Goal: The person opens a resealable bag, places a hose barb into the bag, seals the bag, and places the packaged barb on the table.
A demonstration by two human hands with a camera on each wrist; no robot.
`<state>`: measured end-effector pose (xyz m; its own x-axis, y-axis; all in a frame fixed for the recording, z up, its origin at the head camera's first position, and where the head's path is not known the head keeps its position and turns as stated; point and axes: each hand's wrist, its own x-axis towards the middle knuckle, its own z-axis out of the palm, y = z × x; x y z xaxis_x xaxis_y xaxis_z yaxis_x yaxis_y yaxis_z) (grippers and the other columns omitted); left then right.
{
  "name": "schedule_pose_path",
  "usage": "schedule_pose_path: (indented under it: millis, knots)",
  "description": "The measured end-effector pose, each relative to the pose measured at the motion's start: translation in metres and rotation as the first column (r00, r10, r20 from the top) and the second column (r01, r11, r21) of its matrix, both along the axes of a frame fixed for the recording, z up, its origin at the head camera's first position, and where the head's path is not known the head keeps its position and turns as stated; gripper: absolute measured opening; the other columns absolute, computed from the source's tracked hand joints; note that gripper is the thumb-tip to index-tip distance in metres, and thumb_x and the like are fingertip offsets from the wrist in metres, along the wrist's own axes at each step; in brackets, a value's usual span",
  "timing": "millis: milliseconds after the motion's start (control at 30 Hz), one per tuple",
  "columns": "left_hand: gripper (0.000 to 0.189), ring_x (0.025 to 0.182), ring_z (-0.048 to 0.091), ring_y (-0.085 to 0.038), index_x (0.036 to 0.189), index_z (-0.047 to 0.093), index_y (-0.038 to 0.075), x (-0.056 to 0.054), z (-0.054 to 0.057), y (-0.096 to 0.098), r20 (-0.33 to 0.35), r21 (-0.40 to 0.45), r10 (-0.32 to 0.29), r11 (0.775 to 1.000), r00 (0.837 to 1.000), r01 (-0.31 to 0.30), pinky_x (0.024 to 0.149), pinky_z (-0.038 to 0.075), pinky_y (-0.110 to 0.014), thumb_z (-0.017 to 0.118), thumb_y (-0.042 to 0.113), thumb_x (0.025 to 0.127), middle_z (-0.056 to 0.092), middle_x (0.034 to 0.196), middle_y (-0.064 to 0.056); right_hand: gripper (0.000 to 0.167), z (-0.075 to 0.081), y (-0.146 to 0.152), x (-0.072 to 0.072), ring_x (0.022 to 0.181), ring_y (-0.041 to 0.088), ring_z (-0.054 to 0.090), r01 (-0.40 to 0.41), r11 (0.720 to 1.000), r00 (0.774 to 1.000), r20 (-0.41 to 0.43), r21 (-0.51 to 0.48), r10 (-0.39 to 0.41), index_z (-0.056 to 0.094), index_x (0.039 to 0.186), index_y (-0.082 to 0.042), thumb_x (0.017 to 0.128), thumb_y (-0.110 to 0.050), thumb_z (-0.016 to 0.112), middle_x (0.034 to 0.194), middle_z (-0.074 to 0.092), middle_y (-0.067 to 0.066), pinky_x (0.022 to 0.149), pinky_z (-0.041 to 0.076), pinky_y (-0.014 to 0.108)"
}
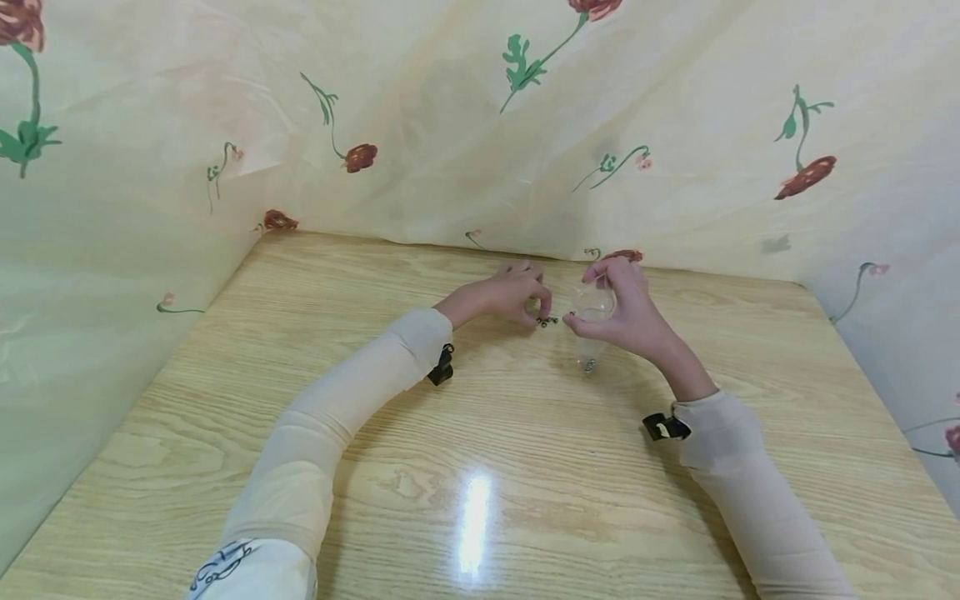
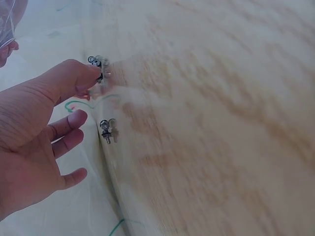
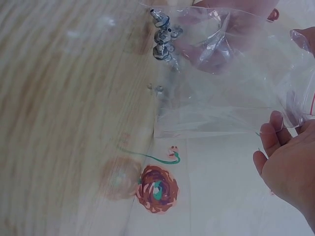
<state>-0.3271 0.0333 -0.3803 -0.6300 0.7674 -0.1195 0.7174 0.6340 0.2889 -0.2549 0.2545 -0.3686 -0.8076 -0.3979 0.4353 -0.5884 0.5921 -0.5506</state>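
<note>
Where left fingers [image 1: 543, 295] bend, fittings [image 2: 96, 63] just beside

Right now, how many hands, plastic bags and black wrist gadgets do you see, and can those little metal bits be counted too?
Hands: 2 (left hand, right hand)
Clear plastic bag: 1
Black wrist gadgets: 2
Total: 5
Small metal pieces: several, too small and bunched to count surely, so left out.

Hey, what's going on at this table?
A person's right grip holds a clear plastic bag near its mouth, with a few small metal parts inside at the bottom. The left grip is at more metal pieces on the wooden table; I can't tell whether it has pinched one.
</note>
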Motion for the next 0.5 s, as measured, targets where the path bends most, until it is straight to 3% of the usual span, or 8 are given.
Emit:
schedule_pose_path:
  millis: [300, 500]
  knots:
    - [0.013, 0.11, 0.037, -0.021, 0.104, 0.073, 0.02, -0.0006, -0.0002, -0.0002, 0.014, 0.001, 0.008, 1.0, 1.0, -0.008, 0.109, 0.028, -0.055, 0.072, 0.02, 0.091, 0.053, 0.117, -0.007, 0.053, -0.0006, -0.0003, -0.0009, 0.095, 0.026, 0.038, -0.004, 1.0, 1.0, 0.0, -0.003, 0.004, 0.053, 0.111, 0.003, 0.073, -0.011, 0.086, 0.103, 0.047, 0.013, 0.087, 0.023, 0.044]
    - [0.009, 0.108, 0.037, -0.02, 0.099, 0.072, 0.021, -0.0019, -0.0021, -0.001, 0.029, 0.004, 0.008, 1.0, 1.0, -0.008, 0.109, 0.027, -0.054, 0.073, 0.02, 0.09, 0.051, 0.112, -0.003, 0.054, -0.0007, -0.0005, -0.0006, 0.095, 0.023, 0.037, -0.01, 1.0, 1.0, 0.0, -0.007, 0.01, 0.053, 0.112, 0.004, 0.072, -0.011, 0.086, 0.103, 0.048, 0.013, 0.086, 0.023, 0.042]
